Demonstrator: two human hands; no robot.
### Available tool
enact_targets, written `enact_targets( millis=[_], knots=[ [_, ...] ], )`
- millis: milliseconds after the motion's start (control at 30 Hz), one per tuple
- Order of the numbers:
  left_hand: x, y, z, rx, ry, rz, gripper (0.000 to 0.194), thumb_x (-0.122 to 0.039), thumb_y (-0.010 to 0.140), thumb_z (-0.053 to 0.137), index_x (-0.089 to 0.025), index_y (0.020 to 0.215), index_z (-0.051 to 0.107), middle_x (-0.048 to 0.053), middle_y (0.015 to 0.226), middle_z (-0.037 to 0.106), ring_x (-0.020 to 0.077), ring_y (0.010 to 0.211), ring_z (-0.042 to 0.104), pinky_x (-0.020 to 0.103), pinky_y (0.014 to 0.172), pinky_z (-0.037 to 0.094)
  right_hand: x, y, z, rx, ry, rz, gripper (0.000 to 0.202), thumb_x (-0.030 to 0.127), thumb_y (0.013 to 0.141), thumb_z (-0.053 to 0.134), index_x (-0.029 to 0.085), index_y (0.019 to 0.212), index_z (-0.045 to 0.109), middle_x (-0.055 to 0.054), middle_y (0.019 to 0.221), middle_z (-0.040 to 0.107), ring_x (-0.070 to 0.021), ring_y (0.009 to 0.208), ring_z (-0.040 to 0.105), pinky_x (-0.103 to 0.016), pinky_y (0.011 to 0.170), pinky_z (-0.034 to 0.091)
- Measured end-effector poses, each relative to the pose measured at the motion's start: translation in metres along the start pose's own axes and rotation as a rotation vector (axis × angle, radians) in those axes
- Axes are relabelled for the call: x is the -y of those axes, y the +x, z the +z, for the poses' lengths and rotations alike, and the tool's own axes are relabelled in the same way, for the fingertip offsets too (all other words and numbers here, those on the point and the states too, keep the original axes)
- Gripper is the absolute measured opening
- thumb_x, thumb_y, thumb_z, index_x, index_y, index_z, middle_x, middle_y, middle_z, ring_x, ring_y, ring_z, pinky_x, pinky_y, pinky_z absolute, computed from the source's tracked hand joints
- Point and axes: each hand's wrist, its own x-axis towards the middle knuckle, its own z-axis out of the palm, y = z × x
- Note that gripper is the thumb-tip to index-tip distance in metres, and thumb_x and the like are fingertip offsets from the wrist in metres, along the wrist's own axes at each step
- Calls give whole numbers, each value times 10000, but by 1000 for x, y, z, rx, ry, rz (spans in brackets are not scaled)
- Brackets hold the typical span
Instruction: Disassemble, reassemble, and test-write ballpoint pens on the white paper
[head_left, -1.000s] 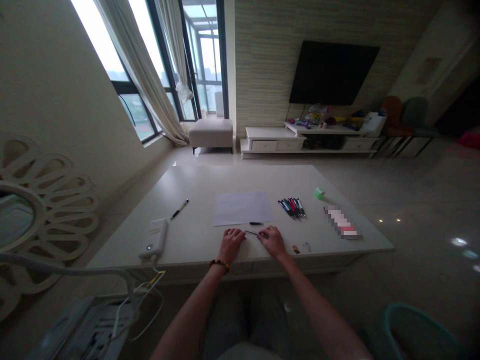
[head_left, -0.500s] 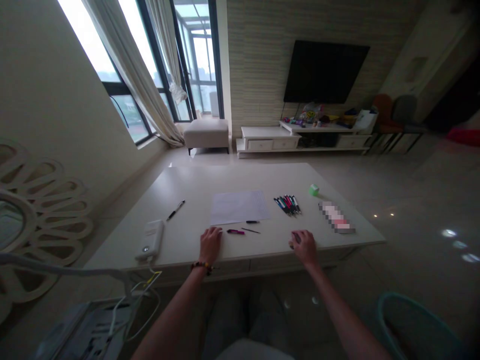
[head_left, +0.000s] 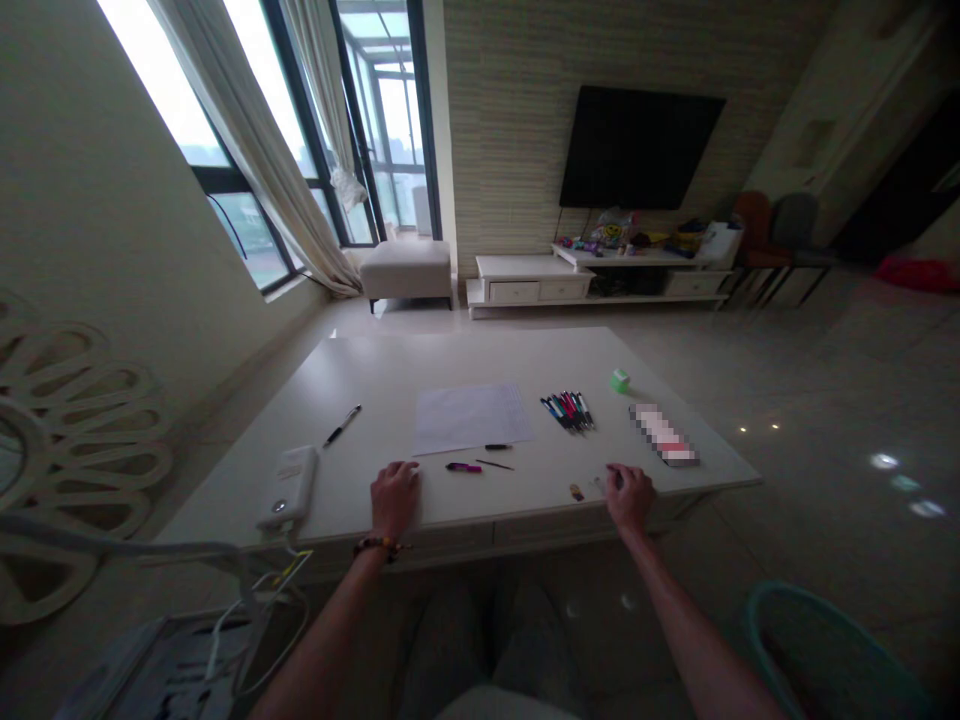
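Observation:
My left hand (head_left: 395, 498) rests on the white table near its front edge, fingers loosely bent forward and holding nothing visible. To its right lie a pink-and-black pen barrel (head_left: 463, 467), a thin dark refill (head_left: 495, 464) and a short black pen part (head_left: 498, 447). My right hand (head_left: 628, 495) is at the front edge further right, fingers curled and pressed together; what they hold, if anything, is hidden. Just left of it are a small faint whitish thing and a little brown-and-yellow piece (head_left: 576, 492). Several pens (head_left: 568, 411) lie in a bunch beyond.
White paper (head_left: 471, 418) lies mid-table. A single pen (head_left: 342, 426) and a white power strip (head_left: 292, 480) with cables are at the left. On the right are a green-and-white cube (head_left: 619, 380) and a blurred-out box (head_left: 664, 436). A teal basket (head_left: 787, 600) stands on the floor.
My right hand has shifted right, off the small brown-and-yellow piece, which now shows on the table. My left hand has drawn slightly left, away from the paper. The view has shifted a little.

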Motion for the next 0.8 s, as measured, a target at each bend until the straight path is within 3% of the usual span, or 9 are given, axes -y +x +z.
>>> enact_targets(
  millis=[133,233,367,600,800],
  knots=[
    [-41,2,14,53,-104,142,300,-327,799,535,-272,1093,561,40,1106,564,206,1005,489,342,836,376,66,-13,13,179,150,-145,209,281,803,481,193,871,658,-83,828,595,-209,782,501,-307,705,348],
    [-67,4,22,79,-129,171,270,-327,775,578,-285,1042,589,32,1111,562,210,1018,484,355,843,364,117,-24,28,278,273,-223,188,310,769,567,210,908,643,-67,836,594,-205,790,512,-302,722,369],
    [-79,5,26,69,-158,135,142,-349,815,529,-259,879,617,25,1037,591,198,977,502,348,818,358,160,-31,46,312,306,-210,167,310,700,658,233,847,651,-65,828,577,-222,809,508,-309,710,371],
    [-67,4,29,-58,-359,-35,129,-218,866,434,-198,879,560,32,864,645,164,834,566,302,749,388,172,-28,56,334,300,-210,49,232,744,615,223,696,623,-77,789,566,-230,805,506,-311,690,359],
    [-66,5,31,-29,-421,3,140,-202,869,436,-219,906,570,17,932,653,152,873,572,288,762,401,172,-30,51,383,288,-221,66,217,814,533,196,775,581,-64,795,619,-220,806,530,-313,720,364]
  ],
)
